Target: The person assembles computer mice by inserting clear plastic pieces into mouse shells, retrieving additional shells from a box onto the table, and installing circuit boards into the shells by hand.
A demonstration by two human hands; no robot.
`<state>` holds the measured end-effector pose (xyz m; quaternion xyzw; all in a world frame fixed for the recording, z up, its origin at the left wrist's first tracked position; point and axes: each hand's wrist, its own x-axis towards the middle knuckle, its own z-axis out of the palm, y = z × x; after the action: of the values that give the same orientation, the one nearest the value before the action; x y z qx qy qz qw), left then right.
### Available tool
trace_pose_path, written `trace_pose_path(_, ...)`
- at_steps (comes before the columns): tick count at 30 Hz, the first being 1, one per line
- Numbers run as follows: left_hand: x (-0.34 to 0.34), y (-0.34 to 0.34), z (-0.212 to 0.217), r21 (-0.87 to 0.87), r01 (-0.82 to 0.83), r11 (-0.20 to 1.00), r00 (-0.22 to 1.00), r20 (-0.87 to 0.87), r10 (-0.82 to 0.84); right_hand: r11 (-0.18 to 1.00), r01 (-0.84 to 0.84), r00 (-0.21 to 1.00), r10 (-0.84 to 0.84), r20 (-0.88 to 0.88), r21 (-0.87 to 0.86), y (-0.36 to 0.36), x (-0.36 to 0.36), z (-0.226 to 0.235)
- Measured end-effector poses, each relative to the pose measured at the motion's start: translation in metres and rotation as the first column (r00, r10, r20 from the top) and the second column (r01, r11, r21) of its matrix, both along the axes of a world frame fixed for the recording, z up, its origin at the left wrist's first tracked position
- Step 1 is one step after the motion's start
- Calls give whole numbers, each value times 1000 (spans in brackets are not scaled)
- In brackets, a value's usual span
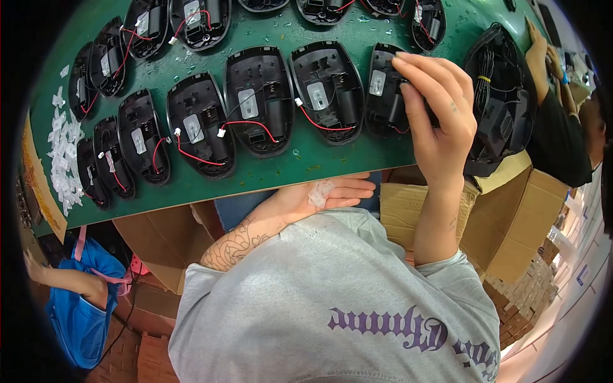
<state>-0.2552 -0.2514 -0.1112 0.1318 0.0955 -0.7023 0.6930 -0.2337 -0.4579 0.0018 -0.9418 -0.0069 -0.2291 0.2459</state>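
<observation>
Palm up below the table's near edge, my left hand (290, 203) has its fingers stretched out and holds a few small clear plastic pieces (320, 193) in the palm. Over the right end of the near row hangs my right hand (444, 108), thumb and forefinger apart with nothing visible between them. Beneath those fingertips lies an open black plastic housing (382, 105), partly covered by the hand, with a clear rectangular piece (377, 82) on its left side. To its left is a similar housing (327, 96) with a red wire and a white connector.
Several more black housings (258, 96) line the green table (306, 166) in rows. Loose clear plastic pieces (66, 159) are heaped at the left. A black shell with bundled cable (501, 102) lies at right. Cardboard boxes (511, 210) stand below; other people's arms (539, 60) reach in.
</observation>
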Motion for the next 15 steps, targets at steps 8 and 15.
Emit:
trace_pose_path(8,-1,-1,2,16,3,1000,1000,2,-3,990,54,997,-61,-48,-129,8,-14,-1)
trace_pose_path(15,-5,0,-1,32,5,999,1000,-10,-4,994,49,996,-57,-70,-101,13,-16,-2)
